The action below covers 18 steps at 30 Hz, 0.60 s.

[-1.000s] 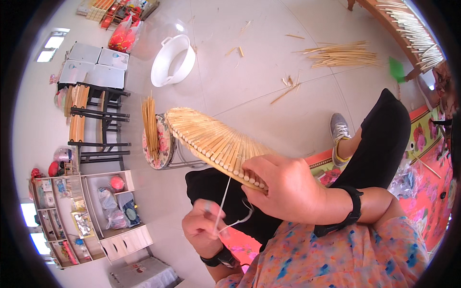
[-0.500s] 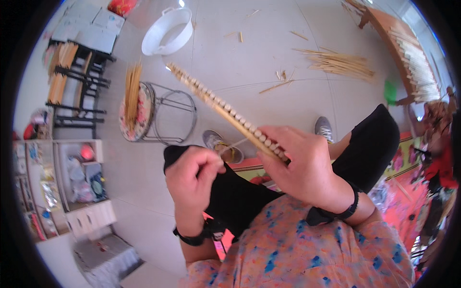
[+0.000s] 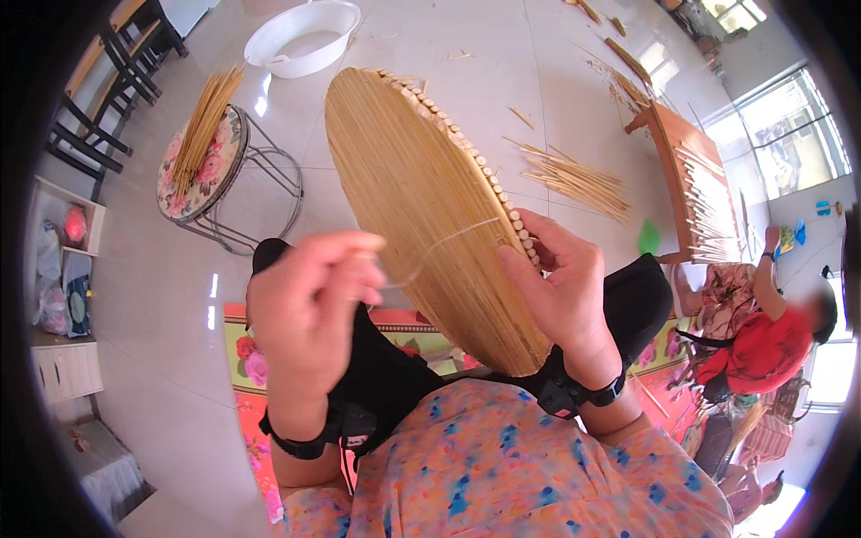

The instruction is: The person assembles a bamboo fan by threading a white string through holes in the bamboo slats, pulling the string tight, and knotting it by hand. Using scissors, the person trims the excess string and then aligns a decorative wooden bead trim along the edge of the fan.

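Observation:
A round board of yellow plant stalks (image 3: 404,197), laid side by side, is tilted up in front of me with its broad face showing. Cut stalk ends line its right edge. My right hand (image 3: 569,287) grips that edge, thumb on the face and fingers behind. A pale thread (image 3: 441,244) comes from the board near my right thumb and sags across the face to my left hand (image 3: 309,309). The left fingers, blurred by motion, are pinched together on the thread, left of the board. Whether a needle is among them cannot be made out.
A flowered stool (image 3: 226,166) holds a stalk bundle (image 3: 204,134). Beyond stands a white basin (image 3: 305,63). Loose stalks (image 3: 574,175) lie on the floor, near a wooden bench (image 3: 668,134) covered with stalks. A person in red (image 3: 767,350) sits at the right.
The board has turned from nearly edge-on to show its broad face. My left hand has moved left, drawing out a longer stretch of thread. My view has shifted to the right.

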Tool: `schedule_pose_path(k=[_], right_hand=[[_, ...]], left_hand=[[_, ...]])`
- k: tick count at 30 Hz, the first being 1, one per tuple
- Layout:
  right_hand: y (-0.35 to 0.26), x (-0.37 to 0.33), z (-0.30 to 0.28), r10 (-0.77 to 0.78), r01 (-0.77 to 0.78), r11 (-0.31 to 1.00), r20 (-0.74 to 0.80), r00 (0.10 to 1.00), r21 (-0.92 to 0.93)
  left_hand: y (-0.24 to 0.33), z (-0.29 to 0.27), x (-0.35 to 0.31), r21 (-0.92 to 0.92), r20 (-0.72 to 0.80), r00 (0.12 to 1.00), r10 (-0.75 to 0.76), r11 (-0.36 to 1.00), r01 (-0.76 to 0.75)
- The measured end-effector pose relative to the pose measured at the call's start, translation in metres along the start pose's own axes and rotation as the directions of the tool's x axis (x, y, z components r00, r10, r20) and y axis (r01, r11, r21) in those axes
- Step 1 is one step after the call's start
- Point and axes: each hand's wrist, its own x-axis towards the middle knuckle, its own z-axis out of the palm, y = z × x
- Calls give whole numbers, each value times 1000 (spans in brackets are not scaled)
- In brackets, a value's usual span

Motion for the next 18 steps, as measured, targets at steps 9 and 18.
schedule_pose_path(k=[9,18], right_hand=[[3,1,-2,59,-58,994,-5,998,94],[1,-1,-2,109,-113,966,33,994,233]], left_hand=[[-15,42,1,191,236,955,179,955,-226],[-18,48,6,258,221,959,178,937,-234]])
